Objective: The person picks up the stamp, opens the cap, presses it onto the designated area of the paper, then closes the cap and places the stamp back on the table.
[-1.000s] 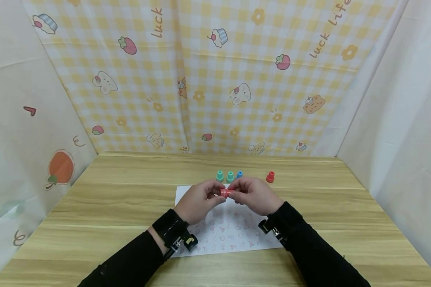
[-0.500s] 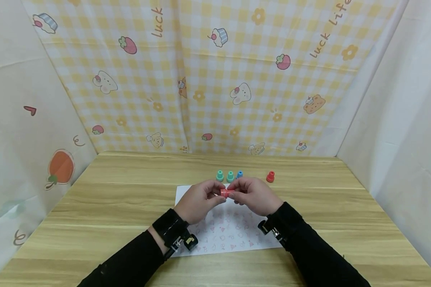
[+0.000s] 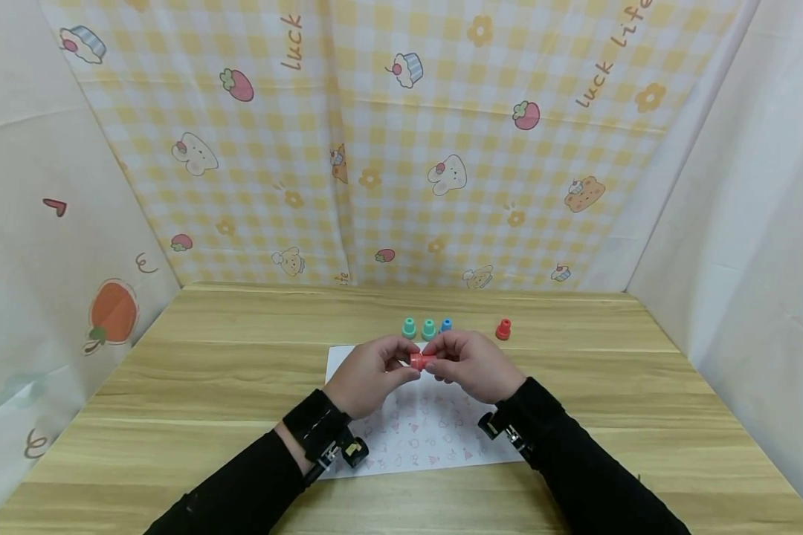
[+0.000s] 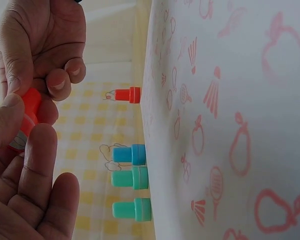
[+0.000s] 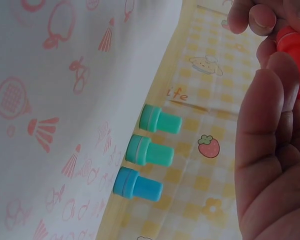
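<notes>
Above the sheet of paper [image 3: 435,438], both hands hold one small red toy stamp [image 3: 420,361], lying sideways between them. My left hand [image 3: 371,375] pinches its wider end between thumb and fingers. At the narrower handle end, my right hand [image 3: 478,364] grips with thumb and fingertips. In the left wrist view, part of the red stamp [image 4: 31,107] shows, with a pale, line-marked patch near the left fingers. Fingers cover much of it in the right wrist view. Pink prints of shuttlecocks, rackets and fruit cover the paper.
Behind the paper stand two green stamps [image 3: 410,328], a blue stamp [image 3: 446,325] and, farther right, another red stamp [image 3: 503,329]. A wooden table [image 3: 241,357] carries everything. Yellow checked cloth [image 3: 401,148] hangs at the back, with white cloth on both sides.
</notes>
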A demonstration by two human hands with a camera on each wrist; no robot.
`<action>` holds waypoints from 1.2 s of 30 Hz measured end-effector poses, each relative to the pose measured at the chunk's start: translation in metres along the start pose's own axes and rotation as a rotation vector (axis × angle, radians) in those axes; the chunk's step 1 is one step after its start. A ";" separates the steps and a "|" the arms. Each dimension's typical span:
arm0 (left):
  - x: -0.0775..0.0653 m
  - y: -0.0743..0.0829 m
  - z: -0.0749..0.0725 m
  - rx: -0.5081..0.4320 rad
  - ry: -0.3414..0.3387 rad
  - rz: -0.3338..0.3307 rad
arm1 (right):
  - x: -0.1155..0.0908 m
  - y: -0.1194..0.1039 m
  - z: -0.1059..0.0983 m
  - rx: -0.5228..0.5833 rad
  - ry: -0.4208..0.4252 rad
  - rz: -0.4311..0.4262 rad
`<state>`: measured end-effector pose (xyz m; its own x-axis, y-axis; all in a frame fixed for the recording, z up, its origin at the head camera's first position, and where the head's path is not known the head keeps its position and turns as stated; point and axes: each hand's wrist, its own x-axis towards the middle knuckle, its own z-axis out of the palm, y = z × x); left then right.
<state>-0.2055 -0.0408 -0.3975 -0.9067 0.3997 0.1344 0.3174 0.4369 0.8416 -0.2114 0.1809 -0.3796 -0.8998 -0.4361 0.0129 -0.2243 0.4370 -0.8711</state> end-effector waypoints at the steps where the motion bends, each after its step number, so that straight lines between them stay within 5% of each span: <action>1: 0.000 0.000 0.000 -0.001 0.000 -0.001 | 0.000 0.000 0.000 -0.002 0.002 -0.001; 36: -0.002 0.000 0.001 0.043 -0.002 0.008 | -0.003 -0.004 0.006 -0.033 0.030 -0.036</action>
<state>-0.2036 -0.0404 -0.3979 -0.9035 0.4052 0.1397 0.3363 0.4683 0.8171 -0.2057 0.1753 -0.3791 -0.9017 -0.4284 0.0591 -0.2686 0.4476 -0.8530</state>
